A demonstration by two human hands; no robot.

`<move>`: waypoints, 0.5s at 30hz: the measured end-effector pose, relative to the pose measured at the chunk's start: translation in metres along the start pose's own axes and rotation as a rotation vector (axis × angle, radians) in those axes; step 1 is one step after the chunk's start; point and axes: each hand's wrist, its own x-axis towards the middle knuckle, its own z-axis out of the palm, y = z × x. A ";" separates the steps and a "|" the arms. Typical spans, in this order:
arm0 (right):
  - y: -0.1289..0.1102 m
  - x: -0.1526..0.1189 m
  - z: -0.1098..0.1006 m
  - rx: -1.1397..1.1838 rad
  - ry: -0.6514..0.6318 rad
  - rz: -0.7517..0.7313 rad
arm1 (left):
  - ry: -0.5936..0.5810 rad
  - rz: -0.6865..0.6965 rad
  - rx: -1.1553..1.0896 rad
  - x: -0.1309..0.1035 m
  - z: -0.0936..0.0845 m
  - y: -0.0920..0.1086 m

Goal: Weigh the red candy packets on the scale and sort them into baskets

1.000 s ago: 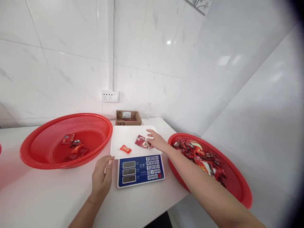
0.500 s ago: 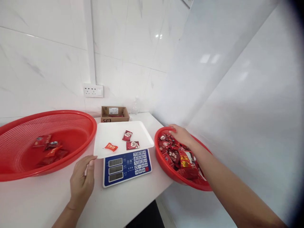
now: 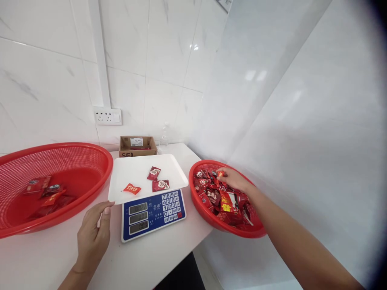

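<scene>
Orange-red packet sits at the tip of the right hand, which pinches it over the right-side basket.

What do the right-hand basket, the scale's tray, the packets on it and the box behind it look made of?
Basket: probably moulded plastic, glossy, with perforated walls.
Tray: smooth white, likely plastic, though coated metal is possible.
Packets: seemingly thin printed film, with slight sheen and crinkled edges.
Box: matte brown, apparently cardboard, with thin flat walls.
</scene>
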 end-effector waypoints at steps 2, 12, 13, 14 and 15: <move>-0.005 0.001 -0.006 0.093 0.013 0.013 | -0.014 -0.008 -0.002 0.000 0.000 0.000; -0.025 -0.037 -0.009 -0.338 -0.351 -0.041 | -0.013 -0.050 -0.026 0.000 -0.001 0.000; -0.026 -0.042 -0.004 -0.393 -0.364 -0.026 | -0.010 -0.044 -0.024 0.000 -0.001 0.001; -0.026 -0.046 0.001 -0.445 -0.353 -0.008 | -0.012 -0.037 -0.023 0.000 0.000 0.001; -0.025 -0.049 0.005 -0.488 -0.327 0.007 | -0.011 -0.029 -0.022 0.000 -0.001 0.001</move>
